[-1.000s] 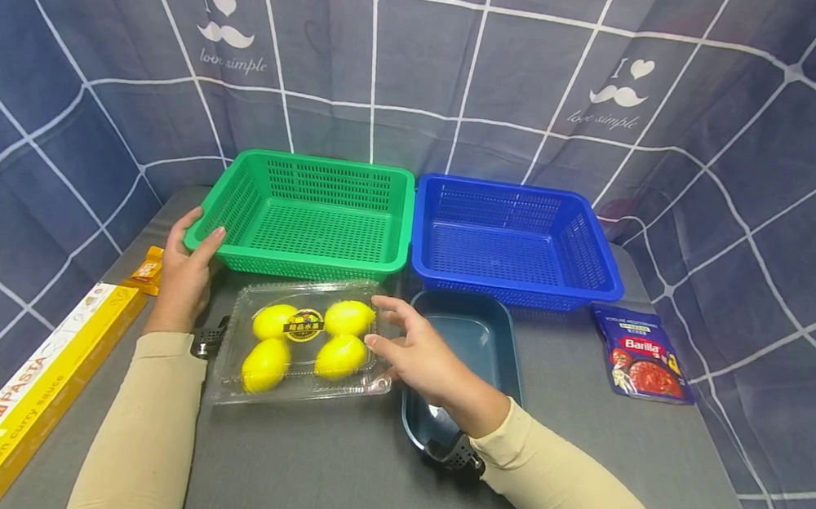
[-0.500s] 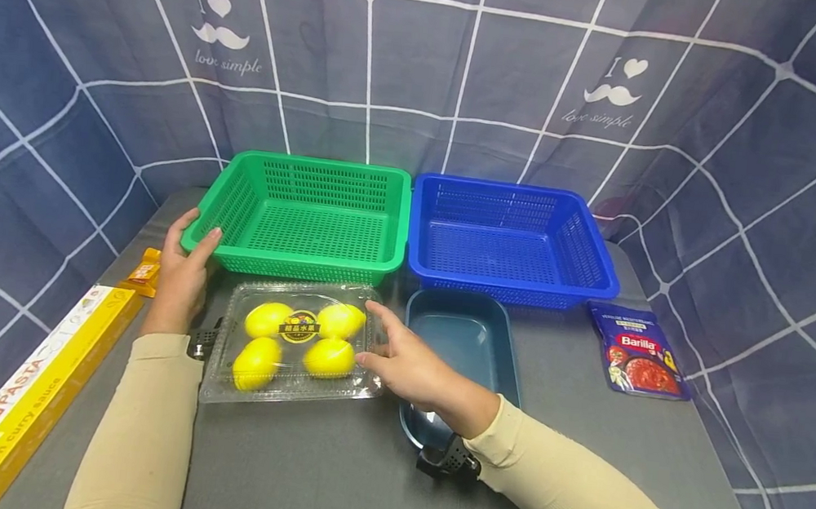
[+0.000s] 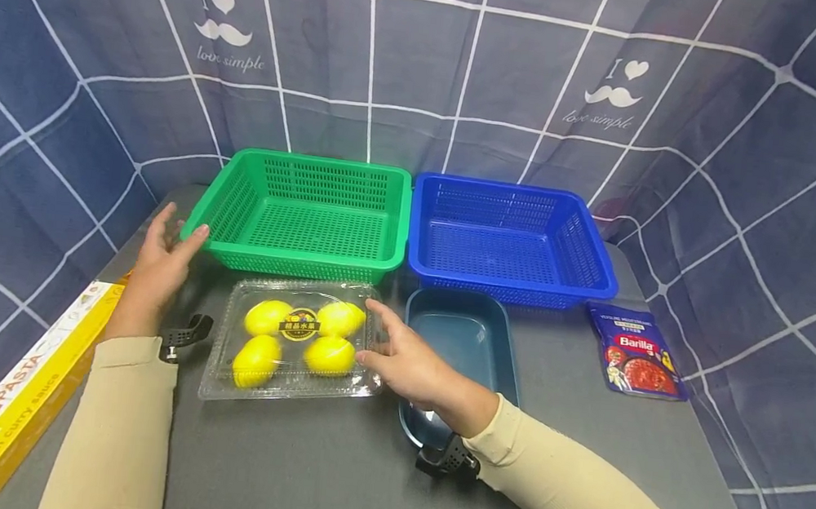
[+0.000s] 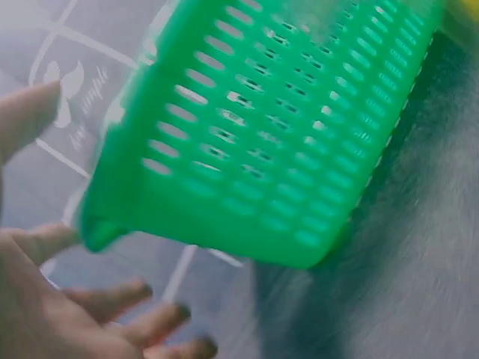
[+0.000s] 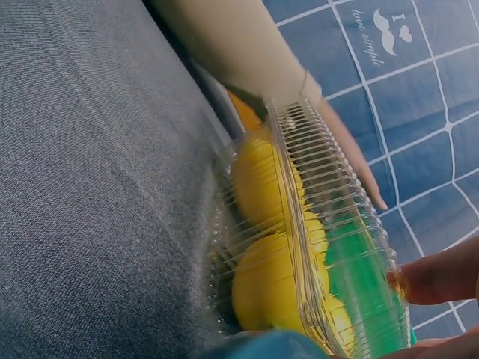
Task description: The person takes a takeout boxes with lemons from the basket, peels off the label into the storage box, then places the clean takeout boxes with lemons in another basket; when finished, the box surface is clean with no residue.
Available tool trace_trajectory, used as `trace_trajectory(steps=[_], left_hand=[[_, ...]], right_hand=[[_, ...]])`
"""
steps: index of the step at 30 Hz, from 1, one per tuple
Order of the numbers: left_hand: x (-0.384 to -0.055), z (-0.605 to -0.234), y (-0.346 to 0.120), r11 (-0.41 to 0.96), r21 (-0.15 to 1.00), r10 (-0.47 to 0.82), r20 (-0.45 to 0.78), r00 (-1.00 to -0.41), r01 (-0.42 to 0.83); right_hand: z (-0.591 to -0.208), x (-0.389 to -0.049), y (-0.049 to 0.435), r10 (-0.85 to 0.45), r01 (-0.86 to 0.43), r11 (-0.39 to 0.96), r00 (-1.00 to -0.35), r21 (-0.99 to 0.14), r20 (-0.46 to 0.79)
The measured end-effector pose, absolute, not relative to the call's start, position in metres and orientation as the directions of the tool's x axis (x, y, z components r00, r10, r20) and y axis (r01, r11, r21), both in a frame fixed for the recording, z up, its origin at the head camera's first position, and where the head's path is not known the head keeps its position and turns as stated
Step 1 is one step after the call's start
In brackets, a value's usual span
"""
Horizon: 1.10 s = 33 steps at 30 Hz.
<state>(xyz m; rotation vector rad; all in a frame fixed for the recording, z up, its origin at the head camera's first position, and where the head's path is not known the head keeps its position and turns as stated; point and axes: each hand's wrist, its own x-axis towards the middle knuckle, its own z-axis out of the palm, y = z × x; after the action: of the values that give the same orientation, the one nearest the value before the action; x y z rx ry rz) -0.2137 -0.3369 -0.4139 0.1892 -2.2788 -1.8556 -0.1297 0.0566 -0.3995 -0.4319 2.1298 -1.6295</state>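
Note:
My left hand (image 3: 156,267) is at the left front corner of the green plastic basket (image 3: 392,228). Its fingers are spread; the thumb is close to the rim, and the left wrist view (image 4: 82,299) shows no grip on the green basket (image 4: 247,149). A clear plastic clamshell box (image 3: 218,388) of several lemons (image 3: 257,361) lies in front of the basket. My right hand (image 3: 412,361) is at the box's right edge, thumb and forefinger apart. In the right wrist view a fingertip (image 5: 426,283) touches the clear lid, above the lemons (image 5: 269,277); the other fingers are mostly out of sight.
A blue basket (image 3: 508,285) stands right of the green one. A dark teal dish (image 3: 467,334) lies partly under my right forearm. To the right is a Barilla sauce pouch (image 3: 638,354). A long yellow pasta box (image 3: 26,390) lies at left, near my left sleeve. A checked curtain (image 3: 427,60) surrounds the table.
My left hand has let go of the green basket's corner and moved left, over the small orange packet. Earlier, the lemon box shifted slightly left and settled; the right hand has since stayed at its edge.

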Motion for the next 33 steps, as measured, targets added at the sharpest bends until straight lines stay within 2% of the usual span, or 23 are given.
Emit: trace_trajectory(steps=[3, 7, 10, 14, 16, 19, 21, 23, 29, 33], left_hand=[[-0.197, -0.407, -0.34, 0.345, 0.939, -0.239, 0.098, -0.966, 0.01], [-0.174, -0.394, -0.332, 0.42, 0.907, -0.265, 0.148, -0.953, 0.024], [-0.157, -0.388, -0.326, 0.409, 0.912, -0.318, 0.175, -0.932, 0.032], [-0.145, -0.394, -0.32, 0.305, 0.949, -0.349, 0.192, -0.917, 0.082], [-0.14, -0.402, -0.318, 0.344, 0.935, -0.271, 0.192, -0.943, 0.092], [-0.132, -0.412, -0.317, 0.452, 0.889, -0.042, 0.106, -0.994, 0.076], [-0.129, -0.417, -0.315, 0.501, 0.861, 0.11, 0.038, -0.993, 0.089], [-0.127, -0.421, -0.314, 0.496, 0.863, 0.21, -0.017, -0.978, 0.091], [-0.129, -0.437, -0.313, 0.389, 0.903, 0.354, 0.038, -0.935, 0.184], [-0.131, -0.446, -0.311, 0.319, 0.931, 0.389, 0.043, -0.92, 0.178]], right_hand=[[-0.401, -0.128, 0.056, -0.485, 0.013, 0.263, -0.862, -0.965, -0.143], [-0.4, -0.127, 0.058, -0.472, 0.025, 0.262, -0.869, -0.965, -0.151], [-0.4, -0.127, 0.058, -0.47, 0.033, 0.26, -0.869, -0.965, -0.156], [-0.4, -0.127, 0.056, -0.468, 0.035, 0.244, -0.871, -0.969, -0.149], [-0.4, -0.127, 0.055, -0.471, 0.037, 0.236, -0.87, -0.971, -0.148], [-0.402, -0.128, 0.055, -0.475, 0.031, 0.236, -0.868, -0.971, -0.143], [-0.402, -0.128, 0.054, -0.476, 0.026, 0.237, -0.868, -0.971, -0.14], [-0.402, -0.129, 0.055, -0.474, 0.021, 0.234, -0.87, -0.972, -0.133], [-0.403, -0.129, 0.055, -0.469, 0.03, 0.23, -0.873, -0.973, -0.138], [-0.403, -0.128, 0.055, -0.467, 0.045, 0.224, -0.872, -0.973, -0.148]])
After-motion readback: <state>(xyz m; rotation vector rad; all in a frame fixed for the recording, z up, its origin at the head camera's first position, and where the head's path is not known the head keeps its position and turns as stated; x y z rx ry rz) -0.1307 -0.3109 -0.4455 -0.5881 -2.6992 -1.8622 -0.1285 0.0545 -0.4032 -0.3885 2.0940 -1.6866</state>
